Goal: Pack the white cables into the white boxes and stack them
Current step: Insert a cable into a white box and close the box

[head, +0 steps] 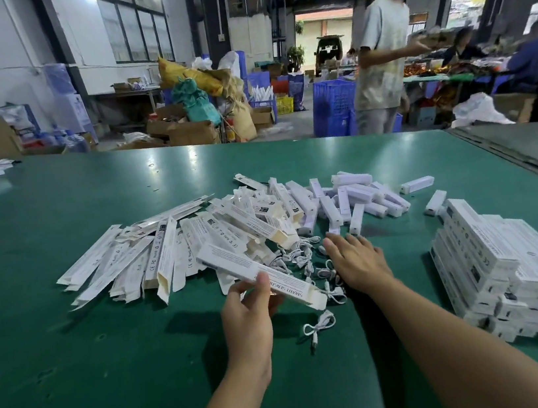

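On the green table (55, 216) just ahead of me, my left hand (246, 310) grips a long white box (230, 261) near its middle, thumb on top and fingers curled underneath. My right hand (358, 262) lies flat with straight fingers over the tangle of white cables (297, 257), clasping nothing that I can see, though its palm side is hidden.

The main risk, as I judge it, is the tangle. The leads lie looped across one another, so pulling one up could drag its neighbours along or scatter them. The box is held by one hand only and slants down to my right, so feeding a floppy lead into its end could buckle the flap or miss the mouth. One loose cable (319, 327) lies apart, nearer to me, and could easily be overlooked. My right forearm passes near the stack of closed boxes (512, 273), whose rows sit unevenly, and a careless sweep could topple it.

The held box is open at its near end, but I cannot tell whether anything is inside. The flat boxes (123, 262) heaped to the left look unfilled. The stacked ones are shut, so their contents are hidden. Short white sticks (356, 196) lie loose beyond the cables, in no box.
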`<move>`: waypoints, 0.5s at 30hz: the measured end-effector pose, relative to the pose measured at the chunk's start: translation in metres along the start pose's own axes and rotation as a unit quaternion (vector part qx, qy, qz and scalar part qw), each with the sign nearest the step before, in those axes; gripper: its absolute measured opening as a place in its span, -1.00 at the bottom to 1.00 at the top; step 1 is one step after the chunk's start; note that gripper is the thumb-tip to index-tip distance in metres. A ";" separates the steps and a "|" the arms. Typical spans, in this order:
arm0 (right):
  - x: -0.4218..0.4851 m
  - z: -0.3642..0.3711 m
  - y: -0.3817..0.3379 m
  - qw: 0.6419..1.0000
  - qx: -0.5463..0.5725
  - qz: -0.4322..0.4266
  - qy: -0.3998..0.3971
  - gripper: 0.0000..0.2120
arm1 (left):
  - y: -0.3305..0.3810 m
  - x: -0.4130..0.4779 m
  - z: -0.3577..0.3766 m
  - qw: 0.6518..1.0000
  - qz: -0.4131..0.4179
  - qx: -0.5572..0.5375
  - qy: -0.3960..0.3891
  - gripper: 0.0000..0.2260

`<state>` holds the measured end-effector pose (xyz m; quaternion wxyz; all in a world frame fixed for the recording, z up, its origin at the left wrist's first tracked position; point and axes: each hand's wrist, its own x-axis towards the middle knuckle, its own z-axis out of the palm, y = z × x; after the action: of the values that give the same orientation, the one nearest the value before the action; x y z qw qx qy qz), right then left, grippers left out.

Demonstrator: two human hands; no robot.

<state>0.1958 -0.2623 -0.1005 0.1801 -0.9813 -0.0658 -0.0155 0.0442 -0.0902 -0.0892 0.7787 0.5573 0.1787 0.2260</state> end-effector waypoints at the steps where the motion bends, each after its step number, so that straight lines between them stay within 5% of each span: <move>1: 0.001 0.000 0.001 1.000 -0.002 0.000 0.008 -0.41 | 0.001 0.000 0.000 1.000 -0.002 -0.008 0.001 -0.80; 5: -0.002 0.000 0.005 0.999 -0.007 -0.025 0.039 -0.45 | 0.004 0.001 -0.001 0.999 -0.016 -0.045 -0.009 -0.81; 10: -0.001 -0.008 0.003 0.999 -0.024 -0.025 -0.037 -0.45 | 0.007 -0.004 -0.002 0.998 -0.019 -0.055 -0.004 -0.82; 15: -0.015 -0.008 0.000 0.992 0.063 0.010 0.108 -0.60 | 0.008 0.001 -0.003 0.998 -0.020 -0.057 -0.027 -0.82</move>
<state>0.1808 -0.2666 -0.0935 0.2474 -0.9613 -0.0370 -0.1156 0.0419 -0.0854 -0.0824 0.8183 0.5139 0.1553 0.2052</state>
